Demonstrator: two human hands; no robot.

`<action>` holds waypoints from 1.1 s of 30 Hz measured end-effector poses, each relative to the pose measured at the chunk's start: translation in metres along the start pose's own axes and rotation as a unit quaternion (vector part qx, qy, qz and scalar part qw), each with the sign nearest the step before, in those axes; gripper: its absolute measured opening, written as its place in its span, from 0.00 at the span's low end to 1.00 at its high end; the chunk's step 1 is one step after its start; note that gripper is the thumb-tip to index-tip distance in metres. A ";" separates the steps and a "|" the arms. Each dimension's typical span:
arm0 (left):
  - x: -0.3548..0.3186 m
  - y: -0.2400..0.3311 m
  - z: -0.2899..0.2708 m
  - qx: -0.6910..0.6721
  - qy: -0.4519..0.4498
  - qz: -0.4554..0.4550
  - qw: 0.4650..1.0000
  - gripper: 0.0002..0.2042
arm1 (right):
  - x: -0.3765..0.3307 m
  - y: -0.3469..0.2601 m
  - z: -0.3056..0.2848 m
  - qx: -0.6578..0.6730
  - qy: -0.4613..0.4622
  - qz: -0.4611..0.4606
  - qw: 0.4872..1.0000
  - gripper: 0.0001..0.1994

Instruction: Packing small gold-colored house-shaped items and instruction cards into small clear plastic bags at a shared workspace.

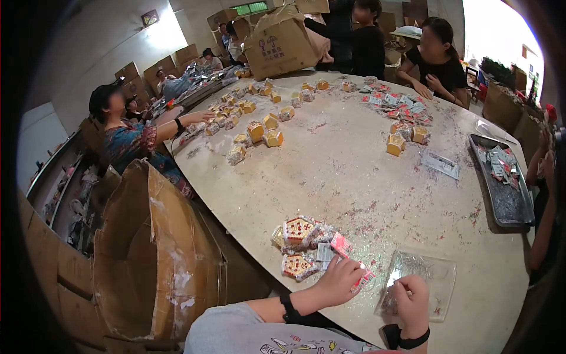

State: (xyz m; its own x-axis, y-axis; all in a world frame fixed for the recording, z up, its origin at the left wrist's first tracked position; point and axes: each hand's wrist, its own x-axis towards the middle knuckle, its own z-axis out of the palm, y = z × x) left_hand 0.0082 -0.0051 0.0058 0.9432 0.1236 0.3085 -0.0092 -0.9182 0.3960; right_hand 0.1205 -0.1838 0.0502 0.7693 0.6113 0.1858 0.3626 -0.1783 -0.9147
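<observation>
Two hands work beside the clear plastic bag [421,283]: the right hand [413,298] pinches its near edge, the left hand [339,280] grips a small red-white packet [362,280] just left of it. Glitter could spill if the bag tips.

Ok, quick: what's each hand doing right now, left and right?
Left hand: closed on a small red-and-white packet.
Right hand: fingers curled, pinching the near edge of a clear plastic bag that lies flat on the table.

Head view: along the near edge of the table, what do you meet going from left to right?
Open cardboard box → pile of small house-shaped packs → left hand → right hand on a clear plastic bag.
</observation>
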 end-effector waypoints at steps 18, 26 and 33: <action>-0.024 -0.024 -0.048 -0.115 0.065 0.124 0.983 0.28 | -0.015 -0.048 0.017 -0.169 -0.096 -0.086 0.977 0.04; -0.018 -0.101 -0.164 -0.355 0.042 0.141 0.923 0.18 | -0.010 -0.103 0.012 -0.286 -0.050 0.010 0.957 0.05; -0.019 -0.211 -0.222 -0.207 0.108 -0.024 0.972 0.13 | 0.061 -0.158 0.047 -0.401 -0.080 0.075 0.910 0.07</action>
State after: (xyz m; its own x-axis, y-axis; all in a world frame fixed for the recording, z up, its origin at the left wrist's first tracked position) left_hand -0.0817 0.2702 0.1088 0.8548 0.2794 0.4373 -0.1414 -0.6854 0.7143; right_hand 0.0856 -0.0822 0.1888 0.7788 0.6264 -0.0329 0.5758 -0.7347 -0.3586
